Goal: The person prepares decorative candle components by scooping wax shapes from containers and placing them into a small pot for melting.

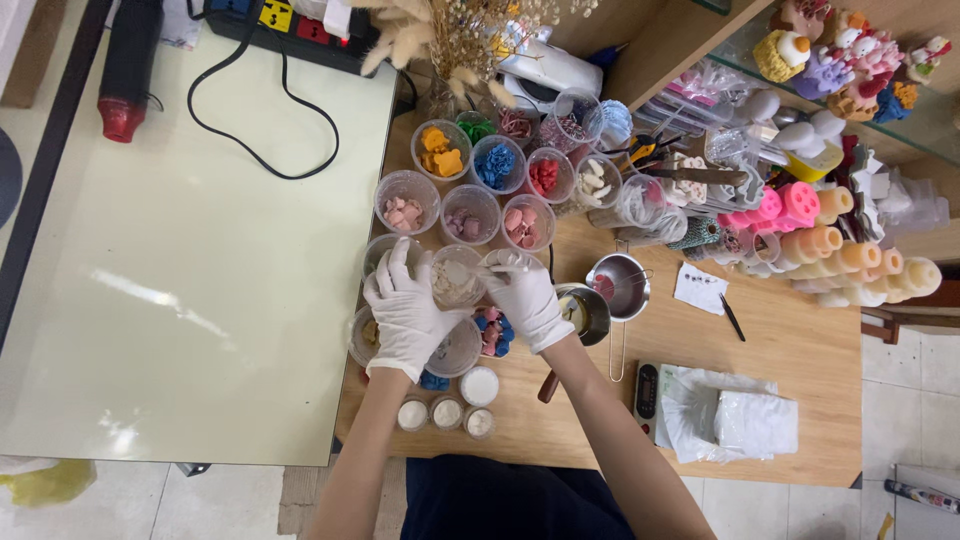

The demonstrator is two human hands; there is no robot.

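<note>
My left hand (405, 310), in a white glove, wraps around a clear plastic cup (456, 282) filled with pale white pieces. My right hand (528, 298), also gloved, holds a small white spoon-like tool (472, 270) over the mouth of that cup. Under my hands stand more clear cups, one with blue and pink shapes (493, 333). Three small round jars of white wax (446, 413) sit in a row near the table's front edge, and a wider white one (479, 385) is behind them.
Several cups of coloured wax shapes (497, 165) stand behind my hands. A small metal pot (619, 285) and a second pot (587, 312) sit to the right, then a scale under white plastic (725, 420). Pillar candles (850, 262) line the right. A glass-topped table (180, 270) lies left.
</note>
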